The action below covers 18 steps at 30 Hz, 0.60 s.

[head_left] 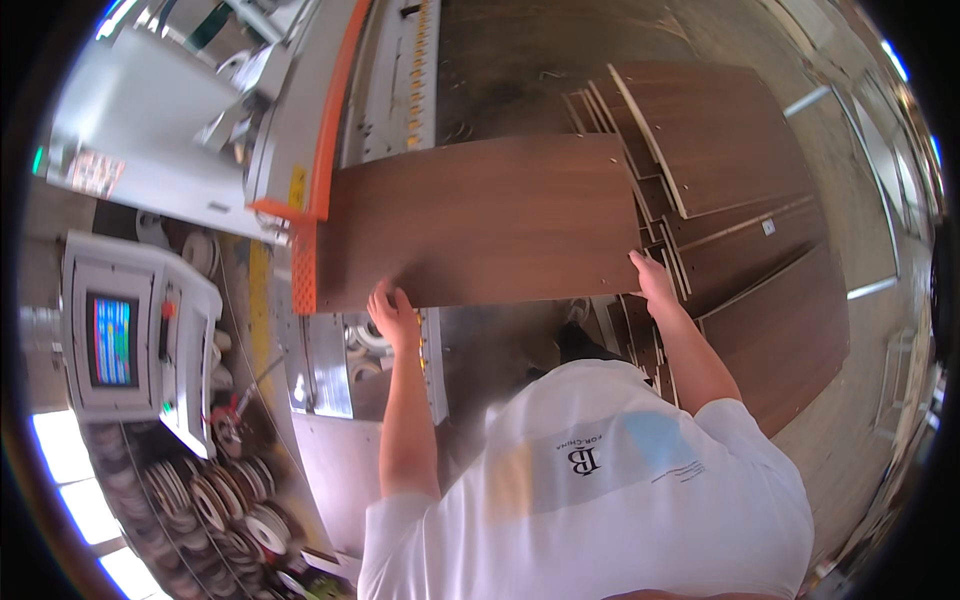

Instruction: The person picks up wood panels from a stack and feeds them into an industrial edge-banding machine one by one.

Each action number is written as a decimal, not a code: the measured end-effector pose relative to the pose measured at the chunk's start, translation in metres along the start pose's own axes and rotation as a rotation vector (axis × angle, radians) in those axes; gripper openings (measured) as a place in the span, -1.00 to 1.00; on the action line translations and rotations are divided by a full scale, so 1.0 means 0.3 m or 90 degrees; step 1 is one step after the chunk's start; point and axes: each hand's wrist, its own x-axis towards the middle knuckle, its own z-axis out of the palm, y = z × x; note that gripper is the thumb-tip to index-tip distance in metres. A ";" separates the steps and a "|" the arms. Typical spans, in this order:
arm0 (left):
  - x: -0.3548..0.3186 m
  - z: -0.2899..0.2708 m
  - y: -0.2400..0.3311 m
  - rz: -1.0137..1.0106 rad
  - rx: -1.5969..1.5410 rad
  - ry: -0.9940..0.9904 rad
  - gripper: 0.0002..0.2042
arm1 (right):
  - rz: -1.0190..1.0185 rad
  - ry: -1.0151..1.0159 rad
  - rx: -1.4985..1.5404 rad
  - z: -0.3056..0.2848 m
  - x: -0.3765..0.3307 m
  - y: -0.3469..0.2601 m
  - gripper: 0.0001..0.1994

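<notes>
A long brown wood-grain board [490, 220] lies level in front of me, its left end against the orange edge of a machine [305, 265]. My left hand [393, 318] is closed at the board's near edge, close to the machine, with its fingertips on the top face. At the near right corner my right hand [654, 284] grips the board's end. The parts of both hands below the board are hidden. Small holes show near the board's right end.
Stacked brown panels [720, 140] lie to the right, some askew. A control panel with a lit screen [112, 340] stands at the left. Below it are several rolls of edge banding [215, 500]. A row of yellow rollers [418, 80] runs along the machine beyond the board.
</notes>
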 end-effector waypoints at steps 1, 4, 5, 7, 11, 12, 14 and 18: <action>-0.014 -0.001 0.063 -0.010 -0.071 -0.010 -0.74 | 0.016 0.013 0.006 0.023 -0.056 -0.085 -0.46; -0.121 0.056 0.159 -0.116 -0.325 -0.163 -0.83 | 0.038 0.017 0.057 -0.051 0.015 -0.061 -0.47; -0.172 0.074 0.197 -0.148 -0.306 -0.246 -0.81 | 0.052 0.024 0.072 -0.077 0.049 -0.047 -0.46; -0.298 0.106 0.220 -0.171 -0.223 -0.418 -0.75 | 0.059 0.041 0.099 -0.138 0.109 -0.026 -0.44; -0.559 0.182 0.136 -0.132 -0.034 -0.787 -0.69 | 0.056 0.116 0.246 -0.290 0.252 0.015 -0.59; -0.619 0.175 0.136 -0.094 0.057 -0.877 -0.69 | 0.061 0.103 0.303 -0.312 0.288 -0.004 -0.68; -0.654 0.169 0.148 -0.013 0.178 -1.020 -0.70 | 0.030 0.066 0.384 -0.432 0.411 0.060 -0.68; -0.650 0.102 0.060 -0.007 0.211 -1.033 -0.70 | 0.026 0.202 0.362 -0.469 0.514 0.001 -0.60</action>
